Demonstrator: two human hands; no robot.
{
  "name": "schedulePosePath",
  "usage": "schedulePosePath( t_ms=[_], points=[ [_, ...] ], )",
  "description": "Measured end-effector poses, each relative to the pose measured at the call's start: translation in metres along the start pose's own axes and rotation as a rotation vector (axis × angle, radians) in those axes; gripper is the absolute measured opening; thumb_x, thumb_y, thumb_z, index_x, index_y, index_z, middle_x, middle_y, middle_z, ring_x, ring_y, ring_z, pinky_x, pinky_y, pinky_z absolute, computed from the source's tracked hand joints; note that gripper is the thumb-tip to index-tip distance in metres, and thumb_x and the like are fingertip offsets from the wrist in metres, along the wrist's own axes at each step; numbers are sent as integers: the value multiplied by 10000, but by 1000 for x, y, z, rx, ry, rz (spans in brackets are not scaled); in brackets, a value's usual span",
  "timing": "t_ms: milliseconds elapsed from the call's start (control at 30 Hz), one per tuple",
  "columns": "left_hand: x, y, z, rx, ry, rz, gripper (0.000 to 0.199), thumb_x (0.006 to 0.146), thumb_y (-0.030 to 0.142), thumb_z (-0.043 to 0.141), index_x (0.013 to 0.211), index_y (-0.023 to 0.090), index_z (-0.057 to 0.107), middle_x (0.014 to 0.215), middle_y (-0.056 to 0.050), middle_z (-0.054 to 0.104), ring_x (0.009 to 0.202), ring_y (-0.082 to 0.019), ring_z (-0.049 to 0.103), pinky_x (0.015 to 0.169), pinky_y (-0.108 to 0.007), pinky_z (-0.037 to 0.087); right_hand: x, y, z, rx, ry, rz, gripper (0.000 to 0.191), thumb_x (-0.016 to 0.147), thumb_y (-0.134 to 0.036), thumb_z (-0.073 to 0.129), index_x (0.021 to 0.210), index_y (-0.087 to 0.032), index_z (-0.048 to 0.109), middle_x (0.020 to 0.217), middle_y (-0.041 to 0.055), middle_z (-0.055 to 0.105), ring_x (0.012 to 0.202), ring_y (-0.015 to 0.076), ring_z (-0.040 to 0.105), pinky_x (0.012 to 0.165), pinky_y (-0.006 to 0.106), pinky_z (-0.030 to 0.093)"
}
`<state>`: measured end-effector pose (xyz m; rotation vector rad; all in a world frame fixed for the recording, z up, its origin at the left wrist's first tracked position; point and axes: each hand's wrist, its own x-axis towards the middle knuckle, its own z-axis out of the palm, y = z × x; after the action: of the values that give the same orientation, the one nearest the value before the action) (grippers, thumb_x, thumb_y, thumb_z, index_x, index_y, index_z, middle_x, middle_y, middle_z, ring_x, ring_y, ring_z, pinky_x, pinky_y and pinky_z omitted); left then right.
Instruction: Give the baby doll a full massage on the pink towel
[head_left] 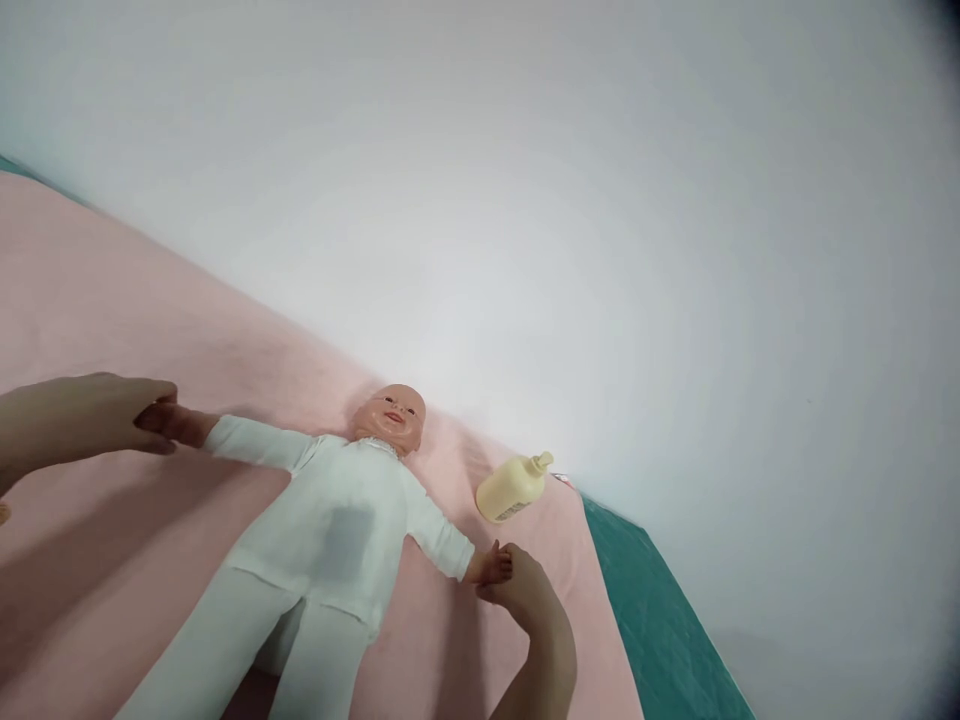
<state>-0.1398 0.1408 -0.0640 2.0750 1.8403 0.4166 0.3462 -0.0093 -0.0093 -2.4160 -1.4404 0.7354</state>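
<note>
A baby doll (330,530) in a white long-sleeved top and white trousers lies face up on a pink sheet (150,290). Its arms are stretched out to both sides, and a greyish patch shows on the front of the top. On the left, my left hand (127,410) is closed around the doll's hand, thumb below and fingers above. My right hand (517,585) pinches the doll's other hand at the right. Just beyond that hand stands a pale yellow pump bottle (514,488).
A white wall (525,200) rises right behind the doll's head and the bottle. Green covering (660,600) shows past the sheet's right edge. A small brownish thing (4,512), cut off by the frame, is at the far left.
</note>
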Motion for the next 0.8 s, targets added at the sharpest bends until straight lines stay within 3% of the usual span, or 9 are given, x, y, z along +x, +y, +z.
schedulePosePath(
  t_ms=[67, 167, 300, 433, 567, 667, 800],
  points=[
    [-5, 19, -17, 78, -67, -49, 184, 807, 334, 575, 808, 150, 562, 632, -2, 594, 660, -207, 533, 628, -246, 198, -10, -8, -5, 31, 28, -23, 216, 601, -85, 641, 759, -193, 541, 766, 16, 661, 724, 188, 635, 574, 233, 397],
    [-13, 50, -39, 64, -44, -75, 269, 832, 421, 572, 900, 160, 568, 657, 11, 586, 670, -201, 538, 628, -242, 233, -28, -25, -13, 68, 79, -80, 166, 664, -148, 640, 789, -211, 551, 779, 8, 653, 731, 189, 614, 590, 243, 406],
    [-25, 86, -47, -10, 23, 29, 371, 798, 526, 611, 922, 177, 598, 619, 34, 529, 613, -169, 499, 611, -235, 264, -48, -54, -17, 131, 94, -194, 136, 715, -197, 648, 809, -224, 553, 789, -4, 638, 738, 184, 575, 640, 258, 414],
    [-39, 124, -28, -153, 12, 196, 408, 803, 590, 581, 926, 212, 675, 619, 31, 534, 595, -159, 483, 604, -246, 287, -59, -81, -9, 192, 41, -308, 128, 720, -129, 641, 795, -214, 579, 747, -23, 605, 714, 156, 554, 656, 241, 405],
    [-49, 153, 1, -238, -160, 430, 175, 797, 346, 567, 789, 204, 669, 687, 21, 622, 620, -153, 510, 600, -258, 318, -66, -107, 9, 92, -5, -391, 206, 716, -93, 699, 867, -227, 659, 629, -64, 549, 598, 121, 495, 574, 223, 336],
    [-51, 161, 17, -238, -261, 537, 100, 767, 202, 534, 730, 193, 626, 732, 24, 671, 667, -150, 570, 616, -256, 346, -70, -124, 25, -25, -3, -443, 180, 709, -140, 781, 833, -225, 680, 651, -58, 607, 607, 123, 519, 553, 229, 300],
    [-50, 165, 28, -198, -284, 635, 119, 758, 125, 528, 729, 190, 623, 771, 13, 686, 721, -164, 613, 621, -270, 337, -73, -135, 39, -173, 18, -503, 206, 744, -213, 796, 928, -229, 705, 742, -22, 702, 668, 169, 606, 535, 251, 265]
  ],
)
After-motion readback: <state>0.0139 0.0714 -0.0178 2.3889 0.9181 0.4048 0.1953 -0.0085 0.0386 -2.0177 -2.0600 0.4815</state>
